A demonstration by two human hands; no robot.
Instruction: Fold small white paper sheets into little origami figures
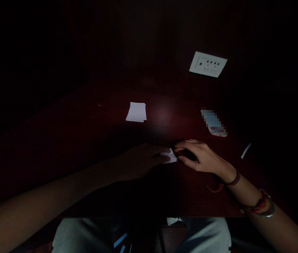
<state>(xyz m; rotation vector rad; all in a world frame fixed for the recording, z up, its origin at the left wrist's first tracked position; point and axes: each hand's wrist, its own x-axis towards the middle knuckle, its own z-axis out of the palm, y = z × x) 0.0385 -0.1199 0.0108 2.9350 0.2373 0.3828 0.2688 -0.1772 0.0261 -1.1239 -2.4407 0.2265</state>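
The scene is very dark. My left hand (140, 161) and my right hand (197, 154) meet near the front of a dark red wooden table (85, 140). Between them lies a small white folded piece of paper (170, 156). Fingers of both hands pinch and press on it. My left hand lies mostly flat with a ring on one finger. My right wrist wears thread bands and a bangle.
A small stack of white paper (136, 112) lies further back at the centre. A phone (214, 123) rests at the right, a white strip (245, 151) beyond it. A white socket plate (208, 64) sits at the far right. Grey trousers show below the table edge.
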